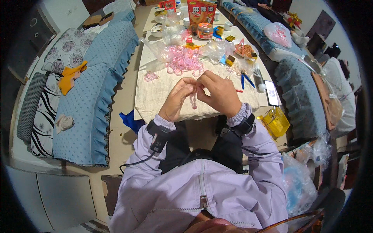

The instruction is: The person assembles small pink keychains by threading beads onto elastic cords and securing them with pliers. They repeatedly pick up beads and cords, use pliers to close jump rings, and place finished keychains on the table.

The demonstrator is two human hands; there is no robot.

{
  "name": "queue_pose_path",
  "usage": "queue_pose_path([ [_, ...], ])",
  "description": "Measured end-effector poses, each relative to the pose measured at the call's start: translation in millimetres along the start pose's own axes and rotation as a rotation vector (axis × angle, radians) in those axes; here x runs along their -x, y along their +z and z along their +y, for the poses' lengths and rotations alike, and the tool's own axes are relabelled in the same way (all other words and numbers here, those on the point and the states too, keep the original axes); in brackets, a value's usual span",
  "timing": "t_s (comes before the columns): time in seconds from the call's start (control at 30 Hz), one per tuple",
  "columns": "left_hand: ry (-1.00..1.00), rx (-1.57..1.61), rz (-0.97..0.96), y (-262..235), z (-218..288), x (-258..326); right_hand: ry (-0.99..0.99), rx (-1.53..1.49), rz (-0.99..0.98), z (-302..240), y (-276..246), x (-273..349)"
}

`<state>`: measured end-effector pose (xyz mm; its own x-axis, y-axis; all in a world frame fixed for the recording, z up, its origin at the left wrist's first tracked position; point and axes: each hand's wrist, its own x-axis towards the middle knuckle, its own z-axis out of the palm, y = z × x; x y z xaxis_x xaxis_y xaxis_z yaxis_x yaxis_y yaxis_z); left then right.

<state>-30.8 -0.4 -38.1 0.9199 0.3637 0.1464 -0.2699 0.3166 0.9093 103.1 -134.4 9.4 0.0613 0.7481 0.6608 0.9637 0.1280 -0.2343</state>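
Both hands meet above the near edge of the cloth-covered table. My left hand [179,98] is closed, thumb and fingers pinching one part of a strand of pink beads [194,101]. Close beside it, my right hand [218,93] is closed too, its fingertips pinched on the strand's upper end. The beads hang down between the hands; the exact pinch point is partly hidden by the fingers. Just beyond lies a heap of pink bead strings [182,58] on clear plastic. A small separate pink bead loop [150,76] rests to the left of the heap.
Blue-handled pliers [247,80] and a lit phone [271,93] lie at the right. Farther back are a dish of orange-brown beads [244,50], a lidded jar [204,31] and a red food bag [201,14]. Blue-covered sofas flank the table; a yellow basket [276,122] stands right.
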Motion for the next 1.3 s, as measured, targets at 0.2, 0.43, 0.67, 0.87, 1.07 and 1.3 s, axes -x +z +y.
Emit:
queue_pose_path([
  [0.2, -0.149, 0.14, -0.022, -4.0, -10.2, 3.1, -0.119, 0.019, -0.008, -4.2, 2.3, 4.0],
  [0.43, -0.297, 0.233, -0.068, -19.7, -15.8, 2.5, -0.096, 0.108, -0.052, -3.7, 10.5, 13.0],
  [0.67, -0.412, 0.137, -0.062, -22.3, -21.5, 6.5, -0.06, 0.175, -0.101, 1.7, 19.7, 23.9],
  [0.87, -0.442, 0.187, -0.029, -28.5, -37.6, 0.9, 0.006, 0.127, -0.105, 9.4, 31.9, 34.9],
  [1.07, -0.364, 0.147, 0.04, -34.6, -50.1, -5.9, 0.215, -0.183, -0.031, 49.4, 35.4, 62.0],
  [1.3, -0.416, 0.228, 0.031, -42.0, -49.3, -10.4, 0.486, 0.301, -0.323, 140.0, 29.9, 121.3],
])
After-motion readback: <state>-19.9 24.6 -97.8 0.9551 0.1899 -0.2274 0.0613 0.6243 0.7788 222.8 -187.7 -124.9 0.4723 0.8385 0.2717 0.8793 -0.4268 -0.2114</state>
